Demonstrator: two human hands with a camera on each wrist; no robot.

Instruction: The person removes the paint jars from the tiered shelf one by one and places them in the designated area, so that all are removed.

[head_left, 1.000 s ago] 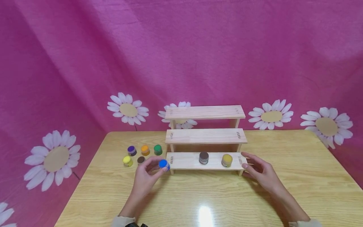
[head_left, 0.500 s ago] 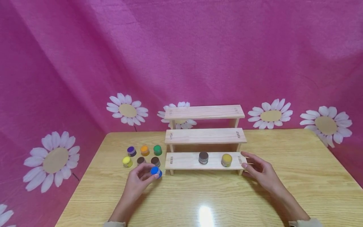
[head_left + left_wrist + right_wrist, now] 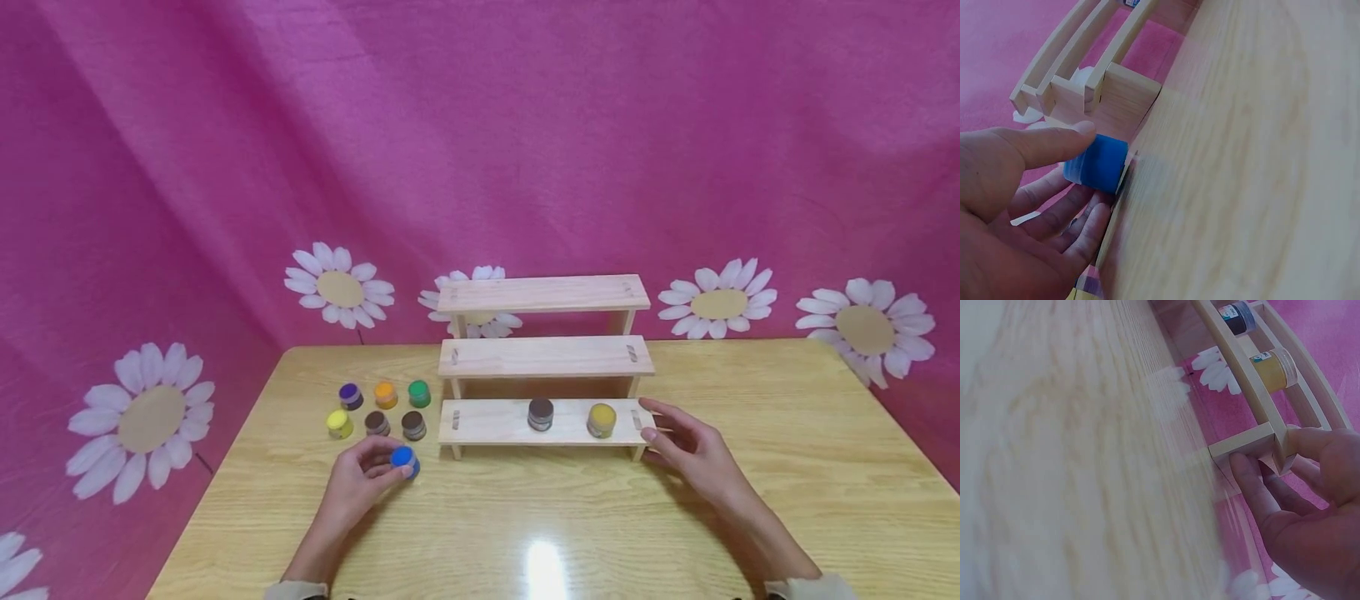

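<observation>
My left hand (image 3: pixel 358 483) holds a small blue paint jar (image 3: pixel 405 461) between thumb and fingers, in front of the other jars. In the left wrist view the blue jar (image 3: pixel 1100 164) is right at the tabletop, thumb on one side and fingers around the other. A three-tier wooden display shelf (image 3: pixel 491 423) stands at the middle. At its lowest step's right end, my right hand (image 3: pixel 693 454) grips the corner. The right wrist view shows the thumb on the plank's end and a finger against the leg (image 3: pixel 1244 442). On that step sit a dark brown jar (image 3: pixel 540 414) and a mustard-yellow jar (image 3: pixel 602 421).
Left of the shelf stand a purple jar (image 3: pixel 351 396), an orange jar (image 3: pixel 386 395) and a green jar (image 3: pixel 419 393). Nearer are a yellow jar (image 3: pixel 340 424) and two dark brown jars (image 3: pixel 413 426). A pink flowered cloth (image 3: pixel 480 150) hangs behind the wooden table (image 3: pixel 480 533).
My left hand has carried the blue jar leftward and down toward me, away from the shelf's left end, uncovering the dark brown jar. The right hand has stayed at the shelf.
</observation>
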